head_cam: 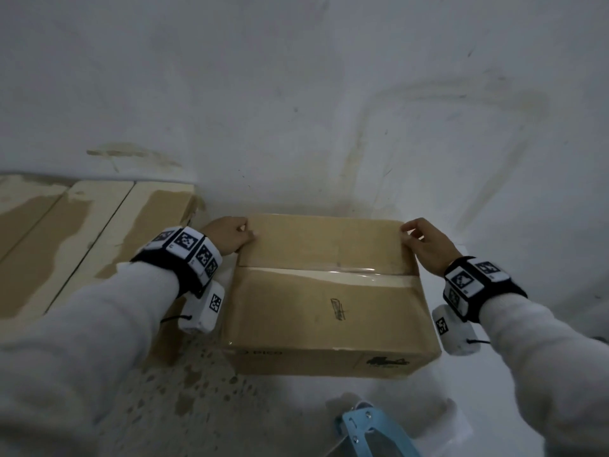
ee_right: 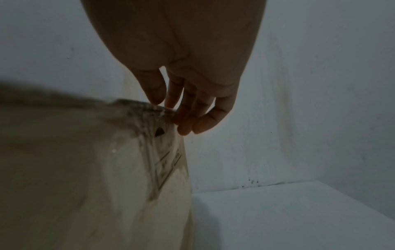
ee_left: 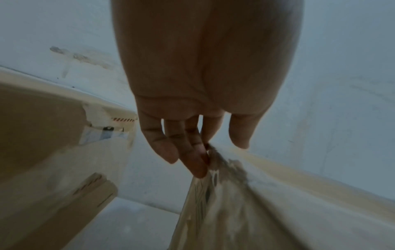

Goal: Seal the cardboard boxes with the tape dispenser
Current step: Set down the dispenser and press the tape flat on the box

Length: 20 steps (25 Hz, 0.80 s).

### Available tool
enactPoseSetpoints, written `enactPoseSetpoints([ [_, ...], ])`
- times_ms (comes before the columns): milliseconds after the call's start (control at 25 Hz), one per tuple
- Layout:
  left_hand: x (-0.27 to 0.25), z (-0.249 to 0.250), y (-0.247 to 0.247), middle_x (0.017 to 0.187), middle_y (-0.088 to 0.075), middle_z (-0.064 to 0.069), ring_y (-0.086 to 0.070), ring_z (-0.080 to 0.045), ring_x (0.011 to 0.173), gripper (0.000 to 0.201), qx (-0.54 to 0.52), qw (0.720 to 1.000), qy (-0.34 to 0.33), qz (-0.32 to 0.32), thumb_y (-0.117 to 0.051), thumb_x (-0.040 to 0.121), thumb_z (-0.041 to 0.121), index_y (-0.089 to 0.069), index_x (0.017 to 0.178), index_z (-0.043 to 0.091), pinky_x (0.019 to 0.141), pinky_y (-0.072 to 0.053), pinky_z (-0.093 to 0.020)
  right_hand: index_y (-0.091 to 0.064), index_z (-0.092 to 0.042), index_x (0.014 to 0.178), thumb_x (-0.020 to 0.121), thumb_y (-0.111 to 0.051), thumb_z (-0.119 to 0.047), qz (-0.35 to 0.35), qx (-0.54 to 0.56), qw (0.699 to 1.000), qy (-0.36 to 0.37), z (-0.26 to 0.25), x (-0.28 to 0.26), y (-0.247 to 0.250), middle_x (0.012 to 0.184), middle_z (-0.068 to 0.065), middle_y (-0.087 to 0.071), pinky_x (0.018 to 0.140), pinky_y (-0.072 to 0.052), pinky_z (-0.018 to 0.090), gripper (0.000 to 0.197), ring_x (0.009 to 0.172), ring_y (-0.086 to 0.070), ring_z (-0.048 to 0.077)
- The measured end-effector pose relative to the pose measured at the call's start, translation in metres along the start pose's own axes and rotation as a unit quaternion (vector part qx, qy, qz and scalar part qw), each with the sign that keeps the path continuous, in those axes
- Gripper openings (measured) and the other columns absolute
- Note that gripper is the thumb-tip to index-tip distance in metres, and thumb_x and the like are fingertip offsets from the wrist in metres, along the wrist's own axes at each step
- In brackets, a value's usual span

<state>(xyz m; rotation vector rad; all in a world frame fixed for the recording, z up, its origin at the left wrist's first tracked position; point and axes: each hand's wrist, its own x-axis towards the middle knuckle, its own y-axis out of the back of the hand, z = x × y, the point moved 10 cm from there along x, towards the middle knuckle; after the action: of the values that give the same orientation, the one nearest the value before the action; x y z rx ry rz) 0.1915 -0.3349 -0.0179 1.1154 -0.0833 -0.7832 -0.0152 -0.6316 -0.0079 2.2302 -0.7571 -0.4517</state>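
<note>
A closed brown cardboard box lies in front of me, with a strip of clear tape running along its top seam. My left hand holds the box's far left corner, thumb on top and fingers down the side. My right hand holds the far right corner the same way, its fingers against the box's edge. The light blue tape dispenser lies near me below the box, held by neither hand.
A larger worn cardboard box sits to the left, close to my left arm, its torn labels showing in the left wrist view. A stained white wall stands right behind both boxes. A white surface extends right of the box.
</note>
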Motion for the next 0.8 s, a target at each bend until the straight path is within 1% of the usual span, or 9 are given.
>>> enactPoseSetpoints([
  [120, 0.011, -0.005, -0.001, 0.112, -0.059, -0.018, -0.058, -0.034, 0.103, 0.04, -0.03, 0.999, 0.019, -0.004, -0.043, 0.097, 0.034, -0.055, 0.108, -0.002, 0.085, -0.043, -0.037, -0.048, -0.012, 0.127, 0.096, -0.044, -0.024, 0.002, 0.002, 1.0, -0.014, 0.001, 0.013, -0.005, 0.104, 0.006, -0.05, 0.084, -0.034, 0.027, 0.033, 0.095, -0.048, 0.02],
  [240, 0.014, -0.007, -0.008, 0.12, -0.055, -0.016, -0.055, -0.028, 0.097, 0.044, -0.098, 0.994, 0.047, -0.019, -0.042, 0.098, 0.033, -0.049, 0.129, 0.002, 0.08, -0.043, -0.033, -0.045, -0.01, 0.133, 0.097, -0.043, -0.022, 0.0, 0.019, 0.999, -0.027, 0.011, 0.023, -0.008, 0.11, 0.007, -0.051, 0.093, -0.036, 0.031, 0.038, 0.103, -0.049, 0.022],
  [320, 0.017, -0.01, -0.011, 0.126, -0.056, -0.017, -0.056, -0.028, 0.095, 0.045, -0.113, 0.992, 0.057, -0.03, -0.041, 0.098, 0.035, -0.048, 0.131, 0.005, 0.078, -0.046, -0.033, -0.045, -0.008, 0.134, 0.097, -0.043, -0.02, -0.02, 0.035, 0.999, -0.034, 0.018, 0.026, -0.013, 0.115, 0.01, -0.053, 0.099, -0.039, 0.038, 0.04, 0.111, -0.05, 0.025],
  [400, 0.018, -0.013, -0.008, 0.126, -0.056, -0.017, -0.058, -0.027, 0.095, 0.052, -0.069, 0.995, 0.063, -0.039, -0.044, 0.096, 0.04, -0.046, 0.132, 0.003, 0.072, -0.048, -0.032, -0.045, -0.009, 0.134, 0.096, -0.045, -0.02, -0.031, 0.039, 0.998, -0.039, 0.022, 0.027, -0.014, 0.124, 0.016, -0.053, 0.1, -0.041, 0.042, 0.04, 0.111, -0.051, 0.026],
  [440, 0.021, -0.016, -0.004, 0.128, -0.055, -0.018, -0.058, -0.028, 0.099, 0.06, -0.034, 0.996, 0.067, -0.037, -0.047, 0.093, 0.043, -0.04, 0.137, 0.002, 0.074, -0.049, -0.033, -0.045, -0.01, 0.134, 0.095, -0.048, -0.02, -0.022, 0.031, 0.999, -0.037, 0.021, 0.029, -0.011, 0.129, 0.018, -0.049, 0.1, -0.04, 0.04, 0.041, 0.112, -0.051, 0.026],
  [520, 0.027, -0.013, 0.01, 0.142, -0.041, -0.017, -0.048, -0.032, 0.123, 0.078, 0.019, 0.998, 0.052, -0.002, -0.058, 0.088, 0.043, -0.023, 0.146, 0.004, 0.095, -0.043, -0.038, -0.044, -0.014, 0.135, 0.091, -0.053, -0.017, 0.002, 0.006, 1.0, -0.025, 0.016, 0.031, -0.002, 0.136, 0.017, -0.038, 0.104, -0.036, 0.035, 0.045, 0.12, -0.046, 0.028],
  [600, 0.031, 0.005, 0.02, 0.154, -0.02, -0.013, -0.027, -0.029, 0.14, 0.087, 0.029, 0.999, -0.008, 0.035, -0.066, 0.083, 0.033, -0.014, 0.149, 0.009, 0.112, -0.029, -0.039, -0.044, -0.019, 0.137, 0.089, -0.052, -0.013, -0.001, -0.057, 0.998, 0.009, 0.002, 0.034, 0.0, 0.144, 0.011, -0.034, 0.11, -0.03, 0.043, 0.048, 0.131, -0.037, 0.03],
  [680, 0.033, 0.027, 0.018, 0.155, -0.019, -0.007, -0.023, -0.027, 0.141, 0.079, 0.05, 0.996, -0.06, 0.045, -0.06, 0.08, 0.026, -0.021, 0.148, 0.015, 0.115, -0.025, -0.041, -0.044, -0.026, 0.136, 0.09, -0.045, -0.01, -0.025, -0.137, 0.989, 0.043, -0.018, 0.037, -0.007, 0.148, 0.002, -0.036, 0.112, -0.021, 0.047, 0.049, 0.136, -0.03, 0.026],
  [800, 0.038, 0.04, 0.005, 0.145, -0.038, -0.009, -0.039, -0.028, 0.13, 0.051, 0.111, 0.991, -0.081, 0.006, -0.047, 0.09, 0.015, -0.039, 0.14, 0.017, 0.107, -0.032, -0.036, -0.05, -0.03, 0.132, 0.091, -0.037, -0.008, -0.064, -0.191, 0.979, 0.038, -0.036, 0.042, -0.021, 0.143, -0.003, -0.047, 0.114, -0.019, 0.042, 0.049, 0.136, -0.036, 0.023],
])
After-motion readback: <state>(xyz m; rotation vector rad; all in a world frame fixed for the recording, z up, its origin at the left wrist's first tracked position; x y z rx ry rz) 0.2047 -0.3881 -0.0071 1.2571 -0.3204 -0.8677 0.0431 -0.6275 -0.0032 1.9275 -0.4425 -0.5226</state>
